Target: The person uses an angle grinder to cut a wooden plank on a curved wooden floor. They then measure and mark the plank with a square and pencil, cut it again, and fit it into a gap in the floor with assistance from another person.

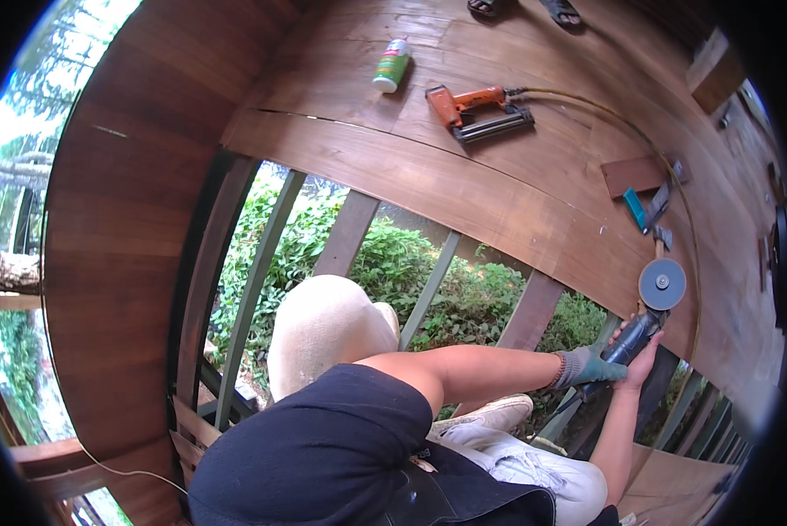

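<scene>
Both of my hands are around a dark angle grinder (632, 340) at the right, above the edge of the wooden floor. My left hand (597, 366), in a grey-green glove, is closed on its body from the left. My right hand (642, 361), bare, grips the body from the other side, its fingers partly hidden. The grinder's round grey disc (662, 283) faces up at the far end. Just beyond the disc lies a hammer (663, 237) on the boards, and past it a teal-handled tool (634, 209) by a brown wood piece (626, 175).
An orange nail gun (450, 107) with a hose (621, 114) lies on the wooden floor (341, 145), near a green-and-white bottle (391, 66). Open gaps between joists (349, 232) show plants below. Another person's sandalled feet (562, 12) stand at the far edge. A wooden wall (139, 219) rises at left.
</scene>
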### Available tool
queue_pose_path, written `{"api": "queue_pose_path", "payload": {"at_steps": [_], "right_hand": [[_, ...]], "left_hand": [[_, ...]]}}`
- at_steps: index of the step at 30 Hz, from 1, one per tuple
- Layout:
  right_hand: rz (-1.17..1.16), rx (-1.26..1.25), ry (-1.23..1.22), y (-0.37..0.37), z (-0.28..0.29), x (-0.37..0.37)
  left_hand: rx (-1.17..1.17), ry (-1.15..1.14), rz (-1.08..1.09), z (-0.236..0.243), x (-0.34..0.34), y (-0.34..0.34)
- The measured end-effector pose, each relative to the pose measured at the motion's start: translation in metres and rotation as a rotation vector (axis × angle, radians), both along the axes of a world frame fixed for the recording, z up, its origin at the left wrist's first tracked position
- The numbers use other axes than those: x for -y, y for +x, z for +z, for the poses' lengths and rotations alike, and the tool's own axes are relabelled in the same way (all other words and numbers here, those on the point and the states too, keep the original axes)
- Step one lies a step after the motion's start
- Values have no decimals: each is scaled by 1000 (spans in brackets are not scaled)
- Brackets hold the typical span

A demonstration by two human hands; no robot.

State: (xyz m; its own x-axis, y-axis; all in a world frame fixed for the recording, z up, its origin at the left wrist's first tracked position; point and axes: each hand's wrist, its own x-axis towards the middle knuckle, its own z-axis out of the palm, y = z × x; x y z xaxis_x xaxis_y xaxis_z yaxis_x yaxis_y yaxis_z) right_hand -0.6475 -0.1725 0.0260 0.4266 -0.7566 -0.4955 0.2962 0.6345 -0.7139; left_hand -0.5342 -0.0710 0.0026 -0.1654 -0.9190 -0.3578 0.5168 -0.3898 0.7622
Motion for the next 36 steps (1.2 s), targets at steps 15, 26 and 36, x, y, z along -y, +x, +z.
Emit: {"api": "queue_pose_path", "payload": {"at_steps": [15,26,36], "right_hand": [[221,-500,-240,34,-2,-36],[-260,-725,-123,-12,-28,-64],[-833,-898,21,-187,-67,-52]], "left_hand": [[710,173,-71,18,-25,29],[419,-289,-377,-11,-56,4],[1456,-311,0,-88,-2,196]]}}
